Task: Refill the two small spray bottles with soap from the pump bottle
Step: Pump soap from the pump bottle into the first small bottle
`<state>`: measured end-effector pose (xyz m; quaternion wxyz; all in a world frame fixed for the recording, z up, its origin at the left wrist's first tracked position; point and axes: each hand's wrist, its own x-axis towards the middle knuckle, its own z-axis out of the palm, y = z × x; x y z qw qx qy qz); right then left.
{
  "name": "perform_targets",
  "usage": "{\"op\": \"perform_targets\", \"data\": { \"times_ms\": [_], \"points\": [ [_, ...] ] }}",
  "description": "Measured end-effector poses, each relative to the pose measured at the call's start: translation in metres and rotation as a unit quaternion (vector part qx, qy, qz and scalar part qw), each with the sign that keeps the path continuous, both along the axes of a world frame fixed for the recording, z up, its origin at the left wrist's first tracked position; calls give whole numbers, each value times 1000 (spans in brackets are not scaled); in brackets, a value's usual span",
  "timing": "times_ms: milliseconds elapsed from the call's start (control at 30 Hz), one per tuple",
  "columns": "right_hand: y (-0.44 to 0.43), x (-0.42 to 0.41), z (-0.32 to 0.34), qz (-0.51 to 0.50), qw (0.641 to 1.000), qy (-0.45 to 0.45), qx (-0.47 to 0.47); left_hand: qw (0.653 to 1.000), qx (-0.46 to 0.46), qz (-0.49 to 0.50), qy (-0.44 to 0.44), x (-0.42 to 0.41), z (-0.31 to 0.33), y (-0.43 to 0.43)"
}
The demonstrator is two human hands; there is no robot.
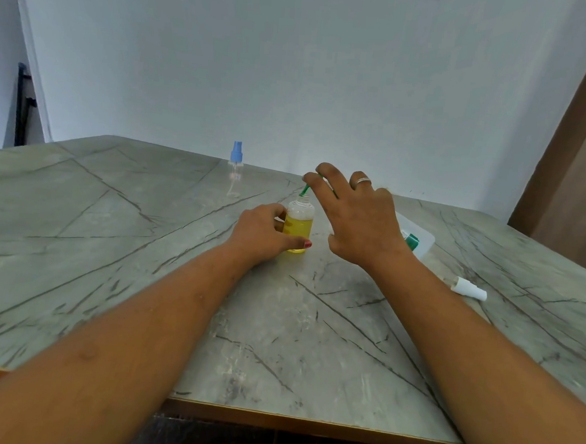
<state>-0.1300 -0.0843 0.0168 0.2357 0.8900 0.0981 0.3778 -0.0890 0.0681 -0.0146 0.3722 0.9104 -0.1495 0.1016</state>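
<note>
A small clear spray bottle (298, 227), uncapped and mostly full of yellow soap, stands on the marble table (119, 231). My left hand (260, 235) grips its left side. My right hand (352, 213) hovers just right of and above the bottle, pinching a thin green piece (305, 189) whose lower tip is at the bottle's open neck. The second small spray bottle (235, 165), clear with a blue spray head, stands apart at the far edge. A whitish bottle with a green collar (413, 242) lies behind my right hand, mostly hidden.
A white spray head (470, 288) lies on its side to the right of my right forearm. A white wall runs behind the table. A brown panel (576, 170) stands at the far right. The table's front edge is near my elbows.
</note>
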Motion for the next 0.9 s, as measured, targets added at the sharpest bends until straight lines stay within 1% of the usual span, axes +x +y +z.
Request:
{"op": "perform_targets", "data": {
  "times_ms": [200,567,900],
  "points": [
    [1,2,0,5,1000,-20,-2,1000,-5,-6,-2,-2,0,1],
    [1,6,-2,20,1000,-24,6,1000,-7,-9,0,-1,0,1],
    [4,5,1,11,1000,-14,19,1000,4,-2,5,1,-1,-1]
  ]
}}
